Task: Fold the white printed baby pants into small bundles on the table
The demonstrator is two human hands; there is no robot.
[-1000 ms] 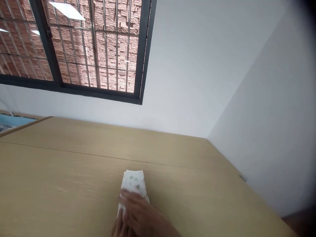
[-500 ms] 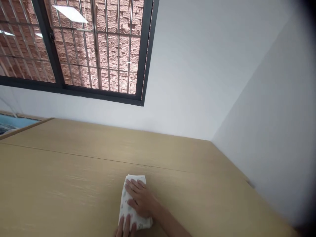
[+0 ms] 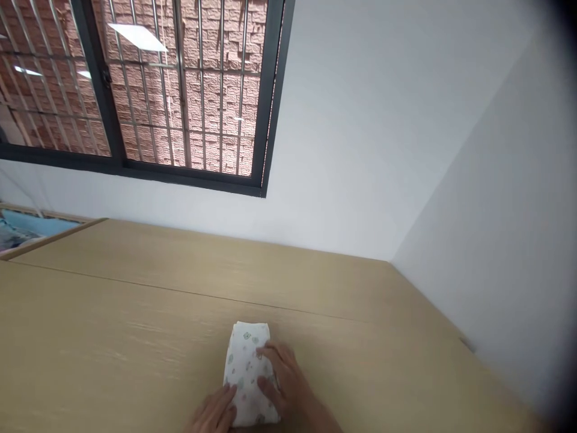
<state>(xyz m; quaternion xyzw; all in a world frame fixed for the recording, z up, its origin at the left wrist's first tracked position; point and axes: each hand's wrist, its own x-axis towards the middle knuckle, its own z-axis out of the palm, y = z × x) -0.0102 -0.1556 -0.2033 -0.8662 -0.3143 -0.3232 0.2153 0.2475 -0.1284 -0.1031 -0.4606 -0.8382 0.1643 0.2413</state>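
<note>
A folded white cloth (image 3: pixel 246 367) with small green and pinkish prints lies flat on the wooden tabletop (image 3: pixel 135 337), near the bottom middle of the head view. My right hand (image 3: pixel 286 377) is at the cloth's right edge, thumb and fingers apart, the fingertips over its right side. At the lower left edge of the cloth is my left hand (image 3: pixel 214 412), fingers stretched out and touching its border. Part of the left hand is cut off by the bottom of the view. Neither hand grips the cloth.
White walls (image 3: pixel 333 132) meet behind the tabletop at a corner on the right. A dark-framed window (image 3: pixel 189 174) with metal bars is at the upper left. Beyond a wooden edge at far left, something light blue (image 3: pixel 40 224) shows. A thin seam crosses the tabletop.
My right hand has slid from the cloth's middle to its right edge, uncovering the print. My left hand has shifted left to the cloth's lower left edge. The view has moved slightly.
</note>
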